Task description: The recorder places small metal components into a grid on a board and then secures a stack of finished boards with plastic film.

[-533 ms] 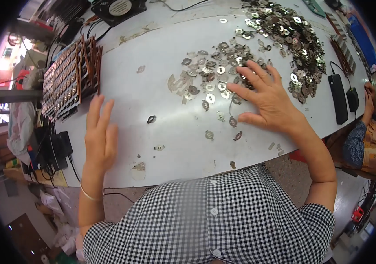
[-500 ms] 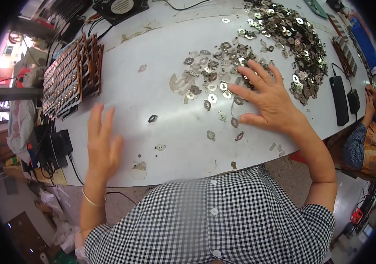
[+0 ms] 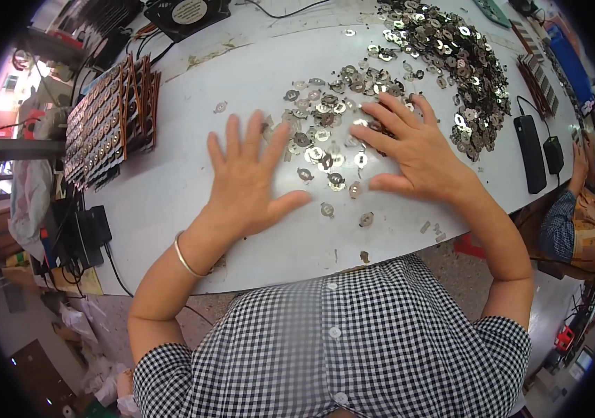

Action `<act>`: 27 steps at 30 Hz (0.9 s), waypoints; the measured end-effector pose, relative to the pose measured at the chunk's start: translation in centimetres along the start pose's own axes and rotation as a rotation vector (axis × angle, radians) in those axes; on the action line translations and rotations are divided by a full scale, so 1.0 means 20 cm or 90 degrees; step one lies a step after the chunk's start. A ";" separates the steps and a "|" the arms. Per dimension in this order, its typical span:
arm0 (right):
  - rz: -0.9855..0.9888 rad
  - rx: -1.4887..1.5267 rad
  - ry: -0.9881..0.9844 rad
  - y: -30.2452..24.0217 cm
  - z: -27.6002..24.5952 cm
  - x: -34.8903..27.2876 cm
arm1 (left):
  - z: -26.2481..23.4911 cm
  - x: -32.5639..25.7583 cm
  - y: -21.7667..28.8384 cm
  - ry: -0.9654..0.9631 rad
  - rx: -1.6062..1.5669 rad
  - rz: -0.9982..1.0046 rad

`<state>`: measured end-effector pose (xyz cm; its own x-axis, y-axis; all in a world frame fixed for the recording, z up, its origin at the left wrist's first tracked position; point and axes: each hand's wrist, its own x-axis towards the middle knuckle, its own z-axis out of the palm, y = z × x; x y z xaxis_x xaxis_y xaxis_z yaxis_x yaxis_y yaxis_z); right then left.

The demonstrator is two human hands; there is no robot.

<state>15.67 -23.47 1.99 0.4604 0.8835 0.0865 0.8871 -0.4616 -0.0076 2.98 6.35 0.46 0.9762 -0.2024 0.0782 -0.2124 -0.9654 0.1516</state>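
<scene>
My left hand (image 3: 244, 182) lies spread over the white tabletop (image 3: 179, 202), palm down. Its fingertips reach the left side of a loose scatter of small round metal pieces (image 3: 316, 153), flat and with little tabs. Fingers apart, my right hand (image 3: 419, 153) rests over the right side of the same scatter, covering some pieces. No piece is gripped in either hand. Beyond the right hand spreads a dense heap of the same metal pieces (image 3: 475, 90). One single piece (image 3: 220, 107) lies apart, beyond the left fingertips.
Stacked panels bearing rows of round metal parts (image 3: 95, 129) lean at the left edge. A black fan (image 3: 189, 14) stands at the back. Right of the heap are a black power strip (image 3: 530, 155) and more panels (image 3: 537, 83). A co-worker's arm (image 3: 579, 164) shows at far right.
My left hand has moved right and forward from the table's left part to the scatter. Several loose pieces near it have shifted or are now covered. My right hand has barely moved.
</scene>
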 end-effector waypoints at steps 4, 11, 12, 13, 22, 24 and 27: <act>0.055 0.014 -0.003 0.08 -0.05 -0.06 | 0.00 0.08 0.04 0.002 0.006 0.049; 0.071 -0.003 -0.033 0.06 -0.05 0.00 | 0.07 0.22 0.03 0.024 0.007 -0.018; 0.061 -0.005 -0.028 0.07 -0.05 0.01 | 0.06 0.23 0.06 0.006 -0.013 0.017; 0.080 0.011 0.009 0.08 -0.06 0.01 | 0.05 0.25 0.09 0.031 -0.050 0.043; 0.092 0.099 -0.007 0.09 -0.11 0.09 | 0.08 0.37 -0.02 0.052 -0.025 0.025; 0.137 0.074 0.167 0.34 -0.16 0.16 | 0.01 0.37 0.06 0.027 -0.080 0.040; 0.352 0.246 0.267 0.70 -0.40 0.43 | -0.11 0.34 0.03 0.118 -0.200 0.089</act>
<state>31.79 -23.00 10.64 0.8545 0.3958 0.3364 0.5181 -0.6962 -0.4969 9.44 4.80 3.27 0.9184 -0.2668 0.2921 -0.3738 -0.8271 0.4197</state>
